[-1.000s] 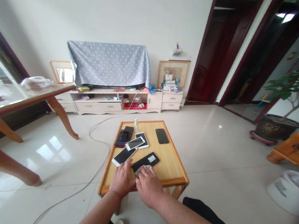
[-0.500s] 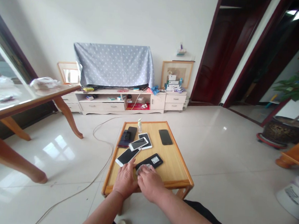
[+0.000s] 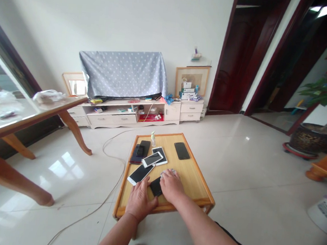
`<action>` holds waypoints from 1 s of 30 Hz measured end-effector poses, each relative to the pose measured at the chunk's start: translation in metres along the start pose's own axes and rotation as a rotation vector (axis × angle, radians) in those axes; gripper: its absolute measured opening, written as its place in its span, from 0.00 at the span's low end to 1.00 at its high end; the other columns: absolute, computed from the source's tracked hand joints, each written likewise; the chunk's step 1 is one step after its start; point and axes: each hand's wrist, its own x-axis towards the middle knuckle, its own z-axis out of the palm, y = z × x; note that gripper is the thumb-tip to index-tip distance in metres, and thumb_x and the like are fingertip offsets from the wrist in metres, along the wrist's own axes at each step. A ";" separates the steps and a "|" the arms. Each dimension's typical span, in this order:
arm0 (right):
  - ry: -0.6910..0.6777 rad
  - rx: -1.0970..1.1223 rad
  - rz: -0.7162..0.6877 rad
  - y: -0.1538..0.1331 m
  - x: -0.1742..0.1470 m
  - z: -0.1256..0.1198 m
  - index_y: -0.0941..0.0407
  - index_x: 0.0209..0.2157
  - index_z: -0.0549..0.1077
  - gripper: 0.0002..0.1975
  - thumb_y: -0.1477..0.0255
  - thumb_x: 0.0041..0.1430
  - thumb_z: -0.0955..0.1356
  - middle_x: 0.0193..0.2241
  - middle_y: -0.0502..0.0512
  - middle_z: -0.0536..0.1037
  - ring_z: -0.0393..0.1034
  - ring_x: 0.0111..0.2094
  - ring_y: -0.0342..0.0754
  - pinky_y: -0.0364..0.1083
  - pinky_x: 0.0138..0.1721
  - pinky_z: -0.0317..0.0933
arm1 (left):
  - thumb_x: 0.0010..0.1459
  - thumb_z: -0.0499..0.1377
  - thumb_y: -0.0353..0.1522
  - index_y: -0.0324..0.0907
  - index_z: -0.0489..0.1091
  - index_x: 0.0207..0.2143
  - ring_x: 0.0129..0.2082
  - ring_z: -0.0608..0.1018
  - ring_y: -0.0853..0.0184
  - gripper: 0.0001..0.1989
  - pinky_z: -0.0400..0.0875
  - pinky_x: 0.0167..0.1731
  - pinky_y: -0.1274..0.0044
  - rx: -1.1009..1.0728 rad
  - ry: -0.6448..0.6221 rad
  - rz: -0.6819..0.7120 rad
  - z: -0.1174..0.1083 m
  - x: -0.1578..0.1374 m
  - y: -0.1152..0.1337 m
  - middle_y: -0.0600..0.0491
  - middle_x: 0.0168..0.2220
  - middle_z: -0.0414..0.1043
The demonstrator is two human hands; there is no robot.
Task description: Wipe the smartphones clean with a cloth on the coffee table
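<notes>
A black smartphone (image 3: 155, 186) lies near the front of the small wooden table, largely covered by my right hand (image 3: 172, 185). That hand presses a crumpled pale wipe (image 3: 168, 172) onto the phone's far part, its fingers bent over it. My left hand (image 3: 139, 200) rests at the phone's near left side, fingers stretched and thumb apart, close to the phone's edge. Just beyond its fingertips is a white-framed phone (image 3: 140, 174). Another white phone (image 3: 152, 159) overlaps a further white phone (image 3: 163, 157) behind it.
Dark phones (image 3: 144, 146) are grouped at the table's left, partly blurred out. A clear pump bottle (image 3: 153, 140) stands at the back edge, and a black phone (image 3: 182, 150) lies at the right. A raised rim (image 3: 201, 178) borders the table. A cable (image 3: 113, 186) runs across the floor.
My right hand has slid the wipe up and right along the phone, baring its near end and covering the pale label. My left hand stays close to the same spot.
</notes>
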 end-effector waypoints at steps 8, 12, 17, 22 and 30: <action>-0.045 0.042 -0.174 -0.015 -0.034 0.016 0.61 0.63 0.68 0.24 0.67 0.71 0.58 0.67 0.63 0.62 0.50 0.69 0.56 0.54 0.70 0.40 | 0.51 0.59 0.34 0.43 0.57 0.62 0.56 0.73 0.52 0.35 0.64 0.57 0.60 -0.017 -0.006 -0.006 0.001 -0.002 -0.002 0.44 0.52 0.75; -0.049 0.057 -0.200 -0.008 -0.035 0.010 0.60 0.61 0.70 0.24 0.67 0.72 0.56 0.65 0.63 0.65 0.52 0.68 0.54 0.54 0.69 0.42 | 0.51 0.60 0.35 0.43 0.57 0.63 0.56 0.73 0.52 0.36 0.63 0.58 0.60 -0.015 -0.007 0.006 -0.001 -0.002 -0.001 0.44 0.52 0.75; 0.001 -0.039 0.053 0.020 -0.019 -0.010 0.62 0.61 0.70 0.24 0.70 0.70 0.57 0.66 0.67 0.63 0.53 0.68 0.58 0.59 0.69 0.43 | 0.48 0.63 0.36 0.44 0.57 0.62 0.57 0.73 0.51 0.38 0.62 0.59 0.59 -0.018 0.008 -0.006 -0.003 -0.003 0.001 0.45 0.52 0.75; -0.045 0.017 -0.113 -0.003 -0.056 0.012 0.62 0.64 0.66 0.26 0.68 0.69 0.59 0.68 0.64 0.59 0.49 0.70 0.58 0.56 0.69 0.43 | 0.49 0.63 0.37 0.43 0.58 0.61 0.57 0.73 0.50 0.37 0.63 0.58 0.59 -0.022 0.003 -0.008 -0.001 -0.002 0.000 0.44 0.52 0.75; -0.043 -0.002 0.056 0.021 -0.048 -0.011 0.63 0.63 0.67 0.25 0.70 0.69 0.57 0.67 0.67 0.60 0.51 0.69 0.59 0.59 0.68 0.45 | 0.49 0.63 0.37 0.44 0.58 0.61 0.57 0.72 0.52 0.37 0.63 0.58 0.61 0.002 -0.015 -0.003 -0.002 0.000 0.003 0.46 0.52 0.75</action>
